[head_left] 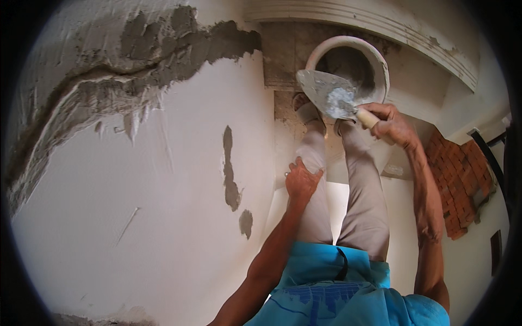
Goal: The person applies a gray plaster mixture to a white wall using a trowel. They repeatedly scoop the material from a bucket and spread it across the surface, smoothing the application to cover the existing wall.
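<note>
Head — right hand [393,128] grips trowel [328,94] — left hand [303,181] on knee [312,150].

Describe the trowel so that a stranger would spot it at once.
Start at the large white wall on the left, then look right to the pale round bucket near the top. Across its lower-left rim in this view lies the trowel, its pale handle in the grip of the right hand. Its flat, tapering grey blade with a whitish patch sets it apart from the hollow bucket.
</note>
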Demonstrator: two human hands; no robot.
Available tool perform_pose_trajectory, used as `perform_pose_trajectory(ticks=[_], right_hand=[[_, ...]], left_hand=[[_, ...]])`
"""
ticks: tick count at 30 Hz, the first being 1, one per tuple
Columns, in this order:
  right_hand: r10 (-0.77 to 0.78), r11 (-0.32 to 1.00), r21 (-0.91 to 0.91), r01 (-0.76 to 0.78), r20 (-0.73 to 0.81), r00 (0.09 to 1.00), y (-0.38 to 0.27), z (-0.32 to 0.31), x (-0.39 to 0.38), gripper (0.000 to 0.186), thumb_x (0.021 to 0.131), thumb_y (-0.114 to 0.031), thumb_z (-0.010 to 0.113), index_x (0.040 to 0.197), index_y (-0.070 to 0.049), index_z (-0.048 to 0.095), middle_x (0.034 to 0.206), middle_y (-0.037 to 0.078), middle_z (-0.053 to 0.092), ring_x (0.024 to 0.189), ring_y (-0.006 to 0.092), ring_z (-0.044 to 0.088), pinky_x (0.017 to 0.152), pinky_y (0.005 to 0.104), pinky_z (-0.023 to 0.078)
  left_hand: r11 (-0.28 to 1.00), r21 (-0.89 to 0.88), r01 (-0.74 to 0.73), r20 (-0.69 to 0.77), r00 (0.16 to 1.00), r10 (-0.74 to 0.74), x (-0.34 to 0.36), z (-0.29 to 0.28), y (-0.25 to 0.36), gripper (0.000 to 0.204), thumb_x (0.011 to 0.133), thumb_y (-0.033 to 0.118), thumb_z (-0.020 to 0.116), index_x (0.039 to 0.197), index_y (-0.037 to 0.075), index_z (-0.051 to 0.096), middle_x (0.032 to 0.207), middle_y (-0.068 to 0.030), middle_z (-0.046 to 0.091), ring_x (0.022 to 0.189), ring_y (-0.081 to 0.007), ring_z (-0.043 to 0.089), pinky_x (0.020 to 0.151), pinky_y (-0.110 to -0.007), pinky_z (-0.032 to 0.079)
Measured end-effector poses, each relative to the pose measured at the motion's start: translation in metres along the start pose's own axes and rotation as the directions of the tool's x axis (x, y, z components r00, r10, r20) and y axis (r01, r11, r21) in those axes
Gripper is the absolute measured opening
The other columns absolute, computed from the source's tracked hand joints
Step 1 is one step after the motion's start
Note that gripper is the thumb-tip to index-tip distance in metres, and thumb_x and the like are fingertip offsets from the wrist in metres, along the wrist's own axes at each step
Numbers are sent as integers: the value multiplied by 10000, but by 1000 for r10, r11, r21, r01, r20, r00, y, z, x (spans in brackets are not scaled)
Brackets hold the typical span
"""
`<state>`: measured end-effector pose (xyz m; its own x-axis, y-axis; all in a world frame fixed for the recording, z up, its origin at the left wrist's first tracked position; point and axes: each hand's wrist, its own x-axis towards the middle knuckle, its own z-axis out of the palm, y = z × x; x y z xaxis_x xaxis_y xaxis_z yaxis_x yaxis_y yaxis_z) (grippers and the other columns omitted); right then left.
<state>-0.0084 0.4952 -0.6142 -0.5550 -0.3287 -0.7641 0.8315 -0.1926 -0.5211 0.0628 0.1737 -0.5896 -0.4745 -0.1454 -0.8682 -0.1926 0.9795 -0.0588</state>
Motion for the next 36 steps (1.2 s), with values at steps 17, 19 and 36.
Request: perform_pose_trajectory(ticks=[17, 19, 36], right_hand=[[-599, 800, -245, 547, -291, 746, -45, 179, 67, 699, 711, -36, 626, 1410, -20, 591, 1156, 164, 670, 1022, 279, 661, 940, 339, 508], [-628, 777, -281, 563, -296, 719, -43, 184, 71, 697, 711, -35, 629, 1407, -19, 591, 1099, 168, 661, 972, 295, 660, 896, 351, 517], [-754, 638, -551, 538, -305, 581, -42, 220, 78, 780, 703, 26, 681, 1463, -54, 522, 1033, 156, 568, 908, 353, 626, 809, 430, 527]], left_hand=[[998, -40, -51, -19, 999, 51, 1, 5, -1, 866, 784, 574, 787, 1380, 8, 514, 1113, -305, 642, 959, -486, 697, 841, -542, 570], [996, -50, -71, -46, 997, 69, 2, 10, -5, 823, 793, 567, 780, 1349, 14, 531, 1099, -305, 644, 943, -486, 699, 817, -546, 572], [959, 152, -241, 86, 969, 230, 15, 23, -24, 665, 859, 495, 728, 1329, 47, 585, 1111, -199, 690, 1040, -439, 684, 794, -521, 579]])
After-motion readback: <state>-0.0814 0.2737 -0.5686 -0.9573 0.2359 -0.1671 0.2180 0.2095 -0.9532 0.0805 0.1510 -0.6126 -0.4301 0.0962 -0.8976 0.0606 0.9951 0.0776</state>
